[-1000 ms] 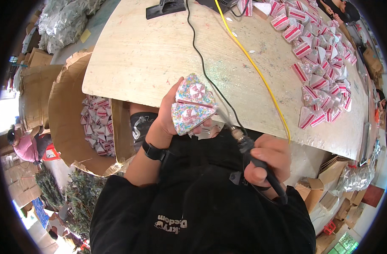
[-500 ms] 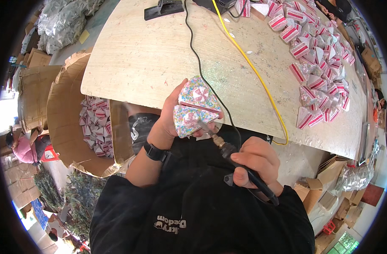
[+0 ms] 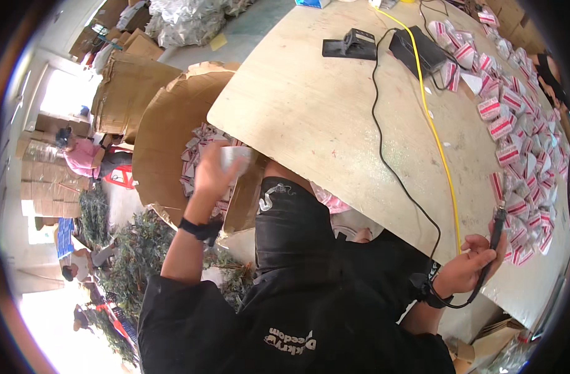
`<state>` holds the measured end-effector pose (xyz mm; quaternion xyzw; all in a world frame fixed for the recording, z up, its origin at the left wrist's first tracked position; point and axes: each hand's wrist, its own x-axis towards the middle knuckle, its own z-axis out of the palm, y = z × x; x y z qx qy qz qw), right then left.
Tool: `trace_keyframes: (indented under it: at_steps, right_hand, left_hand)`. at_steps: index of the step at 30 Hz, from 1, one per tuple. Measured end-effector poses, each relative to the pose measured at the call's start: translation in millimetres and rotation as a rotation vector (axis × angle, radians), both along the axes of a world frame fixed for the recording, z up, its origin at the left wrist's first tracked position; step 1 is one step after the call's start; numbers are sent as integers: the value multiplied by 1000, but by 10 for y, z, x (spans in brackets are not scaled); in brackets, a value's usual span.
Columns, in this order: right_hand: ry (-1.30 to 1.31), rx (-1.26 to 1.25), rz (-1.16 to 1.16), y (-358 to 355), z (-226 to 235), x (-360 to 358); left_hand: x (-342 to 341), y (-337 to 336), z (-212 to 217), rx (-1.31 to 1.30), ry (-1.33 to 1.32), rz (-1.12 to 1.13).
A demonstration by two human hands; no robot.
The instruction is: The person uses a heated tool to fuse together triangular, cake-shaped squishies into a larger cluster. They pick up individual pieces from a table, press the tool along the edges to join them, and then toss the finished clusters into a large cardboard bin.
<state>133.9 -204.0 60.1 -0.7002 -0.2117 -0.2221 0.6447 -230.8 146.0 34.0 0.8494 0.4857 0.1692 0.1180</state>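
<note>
My left hand (image 3: 211,171) is over the round-cornered cardboard box (image 3: 163,134) at the left, with its fingers around a toy cake slice (image 3: 236,157) whose white side faces up. The slice is somewhat blurred. Inside the box lie several pink-and-white slices (image 3: 194,149). At the right, beyond the table's front edge, my right hand (image 3: 469,269) grips a soldering iron (image 3: 497,232) by its black handle. Its metal tip points away from me, close to the heap of cake slices (image 3: 522,162) on the table. The iron's black cord loops under my right wrist.
The pale wooden table (image 3: 310,100) bears a black iron stand (image 3: 352,45), a black box-shaped unit (image 3: 417,53) and a yellow cable (image 3: 437,134). A black cord (image 3: 378,118) crosses the top. Other people (image 3: 85,153) sit at the far left, near dark green artificial branches (image 3: 141,255).
My hands have moved apart. The left has carried a slice from in front of me to the box; the right has swung the soldering iron to the right. The view has shifted too.
</note>
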Motion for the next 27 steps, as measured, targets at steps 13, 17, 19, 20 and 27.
trace_keyframes:
  at_steps: [13,17,19,20,27]
  right_hand:
    - [45,-104,50,80,-2,410]
    - [127,-342,-11,-116,-93,434]
    - [-1,-446,-7,-336,-228,413]
    - [-116,-558,32,-445,-355,385]
    - [7,-419,219,-1012,-1170,292]
  left_hand:
    - [1540,-770,-169,-98,246,-38]
    - [2323,-971,229,96,211,-516]
    - [2715,-1056,401,206,194,-762]
    - [2905,-1094,465,255,181,-837]
    - [4390,-1321,469,162,317,-942]
